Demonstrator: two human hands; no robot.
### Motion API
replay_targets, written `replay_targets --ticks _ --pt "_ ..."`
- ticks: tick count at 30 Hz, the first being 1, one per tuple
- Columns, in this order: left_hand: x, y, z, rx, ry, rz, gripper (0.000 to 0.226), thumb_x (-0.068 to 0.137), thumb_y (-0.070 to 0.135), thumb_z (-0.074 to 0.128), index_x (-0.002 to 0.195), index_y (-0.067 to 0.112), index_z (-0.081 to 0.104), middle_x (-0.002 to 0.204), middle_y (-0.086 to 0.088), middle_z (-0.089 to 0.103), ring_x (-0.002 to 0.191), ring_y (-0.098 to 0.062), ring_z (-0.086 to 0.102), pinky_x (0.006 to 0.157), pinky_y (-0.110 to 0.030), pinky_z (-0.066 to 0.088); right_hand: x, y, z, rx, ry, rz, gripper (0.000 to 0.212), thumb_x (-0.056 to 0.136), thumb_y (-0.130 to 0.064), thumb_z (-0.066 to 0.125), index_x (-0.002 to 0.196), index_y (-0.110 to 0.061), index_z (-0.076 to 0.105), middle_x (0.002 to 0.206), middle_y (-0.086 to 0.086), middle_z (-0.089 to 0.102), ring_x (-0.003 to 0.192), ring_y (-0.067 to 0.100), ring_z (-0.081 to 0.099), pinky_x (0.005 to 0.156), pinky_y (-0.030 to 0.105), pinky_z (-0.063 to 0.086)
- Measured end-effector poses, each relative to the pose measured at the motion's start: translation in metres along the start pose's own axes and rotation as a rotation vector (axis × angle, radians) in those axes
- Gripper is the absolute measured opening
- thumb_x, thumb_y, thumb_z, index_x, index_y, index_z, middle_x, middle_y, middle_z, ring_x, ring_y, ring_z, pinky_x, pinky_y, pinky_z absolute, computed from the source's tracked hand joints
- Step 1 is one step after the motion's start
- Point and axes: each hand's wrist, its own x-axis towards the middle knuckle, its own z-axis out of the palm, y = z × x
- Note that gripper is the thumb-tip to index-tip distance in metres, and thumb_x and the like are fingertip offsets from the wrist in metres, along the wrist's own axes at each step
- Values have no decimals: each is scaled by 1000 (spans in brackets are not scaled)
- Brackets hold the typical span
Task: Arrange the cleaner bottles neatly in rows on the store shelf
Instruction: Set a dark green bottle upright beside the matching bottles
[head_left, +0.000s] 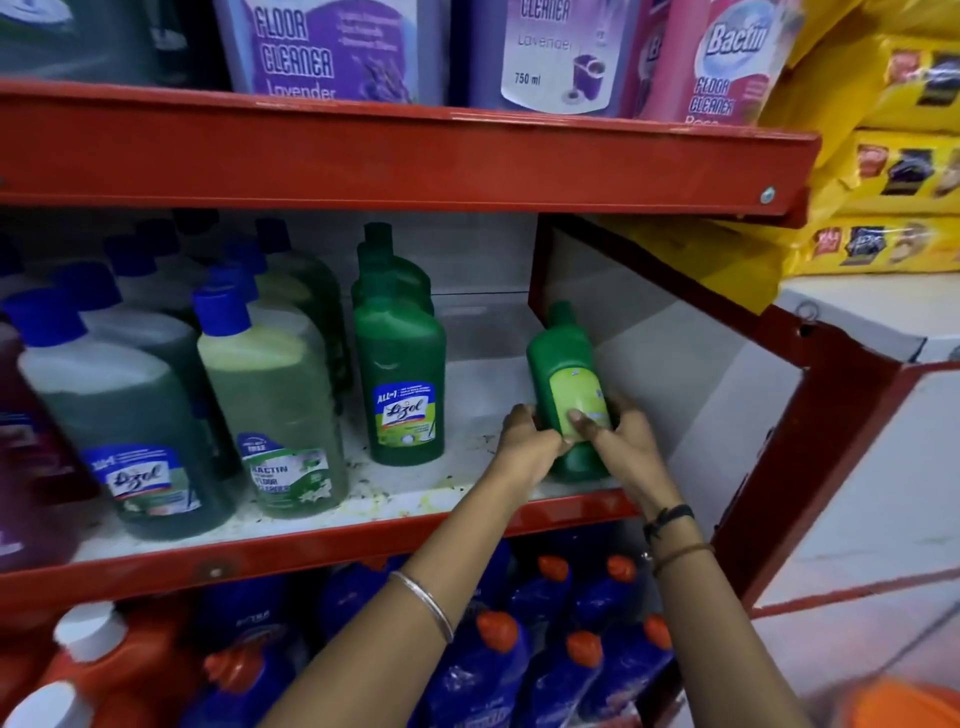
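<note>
A green cleaner bottle (558, 358) with a yellow label stands slightly tilted at the right end of the middle shelf (467, 457). My left hand (524, 441) grips its lower left side, and my right hand (618, 431) grips its lower right, thumb on the label. To the left, a row of green Lizol bottles (400, 374) runs back from the front, with bare shelf between it and the held bottle. Further left stand blue-capped bottles (270, 395) of green liquid in rows.
The red shelf edge (415, 156) overhangs close above. The red side panel (769, 415) bounds the shelf on the right. Lavender and pink floor cleaner bottles (332, 52) stand above, blue bottles with orange caps (550, 649) below, and yellow packets (893, 182) at far right.
</note>
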Motion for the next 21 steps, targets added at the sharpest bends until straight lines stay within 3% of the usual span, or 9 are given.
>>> replay_targets --ticks 2,5,7,11,14,15,17,21 --pt "-8 1 -5 -3 33 82 40 78 -8 60 109 11 44 94 -6 56 93 -22 56 72 -26 50 -6 -5 3 29 11 -45 58 68 -32 77 118 -11 56 111 12 68 100 26 67 91 50 54" --pt "-18 -3 -18 37 73 204 42 74 -9 60 103 16 41 104 -12 57 101 -30 60 85 -43 54 -18 -9 12 32 38 -120 81 58 -47 77 128 -18 46 128 13 57 115 26 59 97 50 50" --pt "-30 -6 -29 64 98 256 45 74 -9 59 106 18 41 105 -8 57 103 -29 60 87 -47 53 -33 -20 18 37 45 -178 77 60 -42 77 125 -20 44 131 11 53 119 26 55 100 47 48" --pt "-55 -10 -54 119 150 354 57 74 -11 59 122 12 38 110 1 52 101 -17 55 87 -30 48 -60 -38 36 41 20 -286 65 64 -31 79 116 -29 40 126 10 55 111 22 60 93 41 53" --pt "-70 -20 -78 184 205 415 60 71 -12 56 122 17 39 115 0 55 108 -21 56 93 -37 49 -79 -40 55 83 -24 -311 61 70 -11 79 114 -21 37 116 0 54 94 -4 61 82 23 53" --pt "-73 -23 -86 209 242 432 61 70 -11 55 119 21 40 117 -1 57 110 -22 57 94 -41 49 -84 -40 62 106 -34 -309 61 71 -7 78 114 -18 37 111 -5 53 91 -4 61 82 23 52" --pt "-79 -29 -103 263 305 442 63 68 -10 52 119 24 41 123 -6 59 114 -24 57 95 -46 49 -97 -43 77 147 -61 -296 63 69 -6 79 114 -17 36 109 -8 53 94 5 62 85 29 52" --pt "-84 -40 -124 318 348 429 65 71 -11 49 123 26 40 127 -9 58 118 -24 55 98 -47 47 -112 -45 98 168 -82 -292 67 64 -14 78 117 -19 38 122 9 55 104 22 62 90 34 53"
